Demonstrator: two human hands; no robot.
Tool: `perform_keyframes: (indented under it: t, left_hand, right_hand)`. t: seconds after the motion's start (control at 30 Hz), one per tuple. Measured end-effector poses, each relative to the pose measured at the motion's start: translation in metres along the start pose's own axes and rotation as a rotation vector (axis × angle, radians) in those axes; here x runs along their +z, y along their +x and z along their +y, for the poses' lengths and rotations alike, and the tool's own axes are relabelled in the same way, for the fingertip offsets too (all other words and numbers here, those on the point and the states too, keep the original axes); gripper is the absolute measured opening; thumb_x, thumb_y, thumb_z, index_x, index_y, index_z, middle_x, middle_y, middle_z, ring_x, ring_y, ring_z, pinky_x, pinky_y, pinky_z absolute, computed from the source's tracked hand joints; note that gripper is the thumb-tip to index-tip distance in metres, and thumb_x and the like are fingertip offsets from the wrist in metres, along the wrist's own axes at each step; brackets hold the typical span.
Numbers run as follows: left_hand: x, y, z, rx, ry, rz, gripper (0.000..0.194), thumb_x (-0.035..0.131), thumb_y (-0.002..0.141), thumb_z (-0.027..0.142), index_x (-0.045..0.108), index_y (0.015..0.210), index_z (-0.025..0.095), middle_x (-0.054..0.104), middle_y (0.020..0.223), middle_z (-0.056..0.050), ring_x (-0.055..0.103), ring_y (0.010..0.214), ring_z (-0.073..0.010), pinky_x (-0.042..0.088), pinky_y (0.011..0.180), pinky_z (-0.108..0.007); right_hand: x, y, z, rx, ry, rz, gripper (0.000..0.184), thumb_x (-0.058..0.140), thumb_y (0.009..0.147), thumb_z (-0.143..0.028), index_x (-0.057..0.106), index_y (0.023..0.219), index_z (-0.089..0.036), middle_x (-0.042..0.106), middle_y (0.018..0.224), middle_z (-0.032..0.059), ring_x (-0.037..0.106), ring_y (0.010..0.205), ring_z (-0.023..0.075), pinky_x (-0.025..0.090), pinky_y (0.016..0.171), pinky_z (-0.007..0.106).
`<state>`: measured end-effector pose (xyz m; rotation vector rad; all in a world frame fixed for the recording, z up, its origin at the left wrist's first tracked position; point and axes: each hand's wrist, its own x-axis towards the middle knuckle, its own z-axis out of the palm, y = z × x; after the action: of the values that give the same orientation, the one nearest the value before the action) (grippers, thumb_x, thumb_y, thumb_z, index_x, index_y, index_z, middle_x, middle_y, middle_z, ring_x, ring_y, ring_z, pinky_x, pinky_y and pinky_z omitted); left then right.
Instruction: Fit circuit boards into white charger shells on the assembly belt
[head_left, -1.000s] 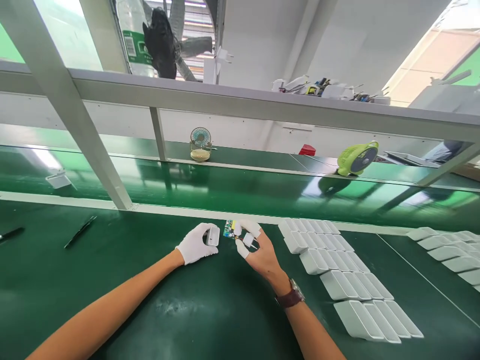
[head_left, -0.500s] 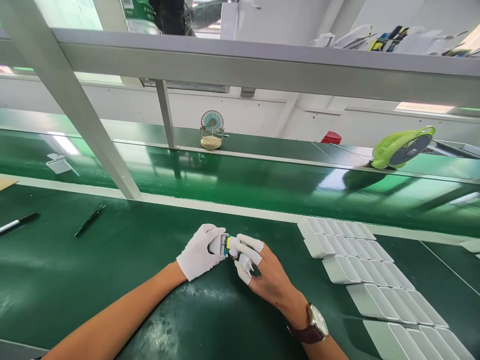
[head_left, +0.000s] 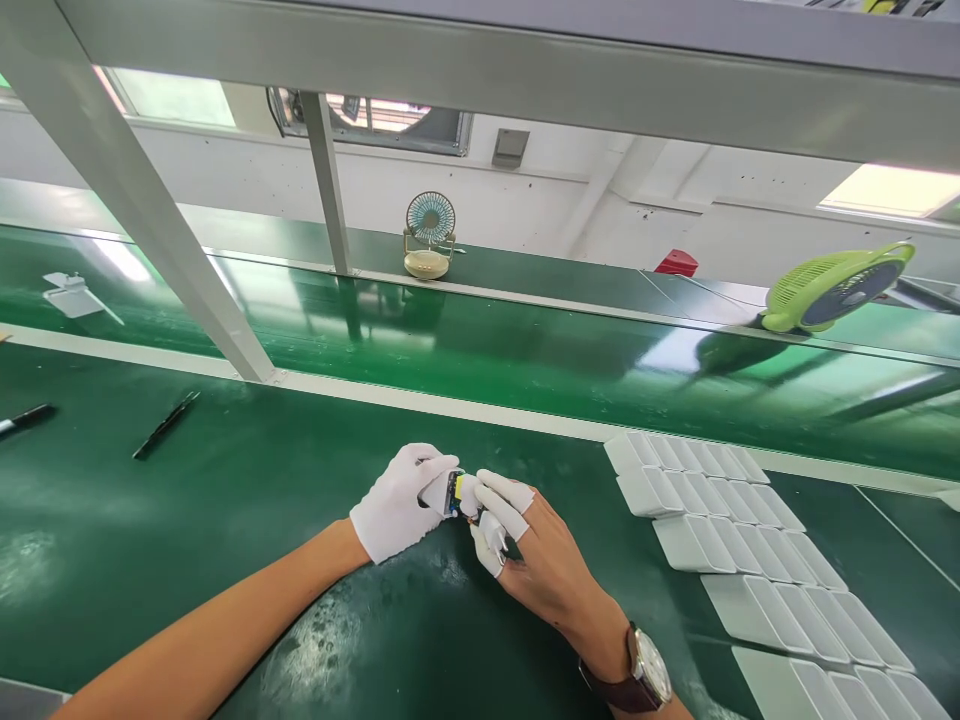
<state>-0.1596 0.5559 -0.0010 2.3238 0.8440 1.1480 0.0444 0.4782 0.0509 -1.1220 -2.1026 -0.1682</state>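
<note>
My left hand (head_left: 397, 503), in a white glove, is closed around a white charger housing (head_left: 436, 492). From the housing's open end a small circuit board (head_left: 457, 490) with a yellow part sticks out toward the right. My right hand (head_left: 529, 530) wears white finger covers and pinches a white plug piece (head_left: 493, 533) with metal prongs, close against the board. Its fingers partly hide the far end of the board. Both hands meet just above the green worktop (head_left: 420, 640).
Rows of white plastic housings (head_left: 750, 560) stand at the right. Black tweezers (head_left: 166, 425) and a pen (head_left: 26, 418) lie at the left. Beyond a pale rail runs a green belt (head_left: 480, 345). A green fan (head_left: 832, 288) and a small fan (head_left: 430, 235) stand farther back.
The camera view has tilted down and shifted slightly. Both hands keep their hold, and the board appears a little deeper in the housing.
</note>
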Motion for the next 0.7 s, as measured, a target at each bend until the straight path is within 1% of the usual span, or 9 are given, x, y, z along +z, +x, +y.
perform_keyframes:
  t: [0.23, 0.43, 0.6, 0.7]
  left_hand:
    - [0.0, -0.0002, 0.0004, 0.001, 0.011, -0.002, 0.059, 0.068, 0.076, 0.01, 0.054, 0.132, 0.025, 0.055, 0.12, -0.011, 0.063, 0.109, -0.0257, 0.059, 0.092, -0.043]
    - [-0.0002, -0.0003, 0.0016, -0.015, 0.026, 0.001, 0.057, 0.072, 0.076, 0.014, 0.056, 0.129, 0.026, 0.056, 0.119, -0.011, 0.063, 0.109, -0.0258, 0.058, 0.093, -0.043]
    - [0.0005, 0.0011, 0.005, -0.082, 0.034, 0.002, 0.053, 0.072, 0.074, 0.014, 0.058, 0.124, 0.025, 0.059, 0.119, -0.01, 0.065, 0.107, -0.0249, 0.058, 0.094, -0.042]
    - [-0.0019, 0.0032, 0.0054, -0.177, 0.1, 0.02, 0.048, 0.077, 0.069, 0.021, 0.061, 0.114, 0.024, 0.064, 0.111, -0.009, 0.066, 0.103, -0.027, 0.058, 0.091, -0.044]
  right_hand:
    - [0.0016, -0.0026, -0.0014, -0.009, -0.05, -0.015, 0.062, 0.056, 0.091, -0.007, 0.039, 0.149, -0.022, 0.066, 0.123, 0.0128, 0.067, 0.111, 0.0244, 0.06, 0.095, 0.043]
    - [0.0033, -0.0056, -0.0023, -0.001, -0.051, -0.042, 0.067, 0.055, 0.09, -0.006, 0.036, 0.152, -0.023, 0.064, 0.13, 0.013, 0.064, 0.118, 0.0262, 0.059, 0.099, 0.046]
    - [0.0017, -0.0037, -0.0029, 0.021, -0.016, -0.017, 0.067, 0.057, 0.089, -0.006, 0.038, 0.151, -0.023, 0.066, 0.129, 0.0125, 0.066, 0.114, 0.0251, 0.059, 0.098, 0.044]
    - [-0.0017, -0.0028, -0.0024, 0.06, 0.016, 0.02, 0.065, 0.059, 0.089, -0.007, 0.04, 0.149, -0.024, 0.065, 0.128, 0.0137, 0.067, 0.112, 0.0248, 0.06, 0.095, 0.042]
